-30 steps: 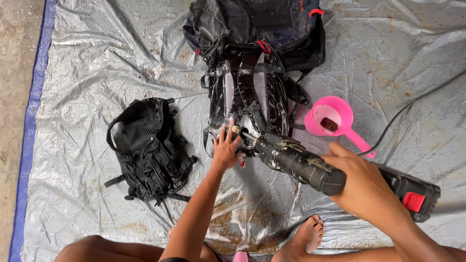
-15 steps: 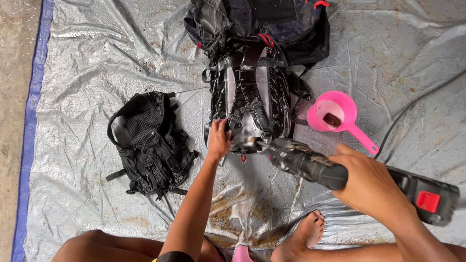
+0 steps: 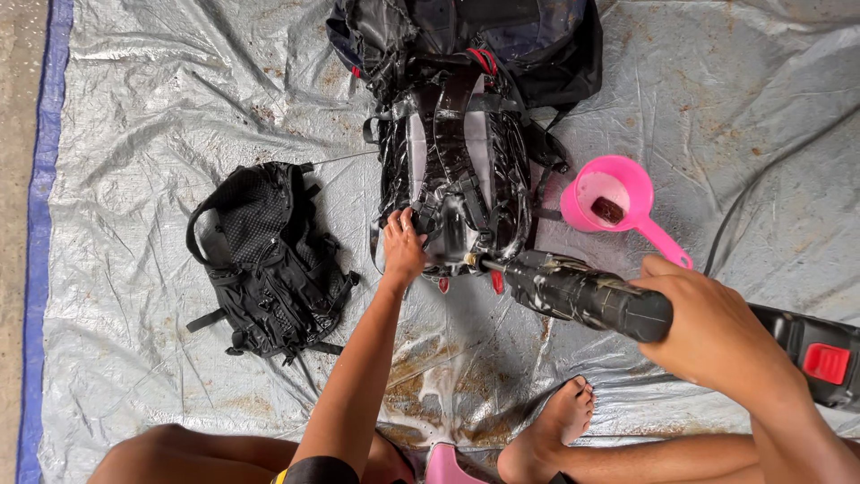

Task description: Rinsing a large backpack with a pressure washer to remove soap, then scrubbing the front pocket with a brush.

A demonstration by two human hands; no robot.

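A wet, soapy black backpack lies strap side up in the middle of a grey tarp. My left hand presses on its lower left edge. My right hand grips a black power tool with a red button at its rear end. The tool's tip touches the bottom edge of the backpack, beside my left hand.
A smaller black mesh backpack lies to the left. A pink dipper with a dark lump inside sits to the right. A dark cable runs across the tarp at right. My bare foot rests on foamy, muddy tarp.
My left hand slid a little along the backpack's lower edge. The power tool's tip stayed at the backpack's bottom while the view shifted slightly.
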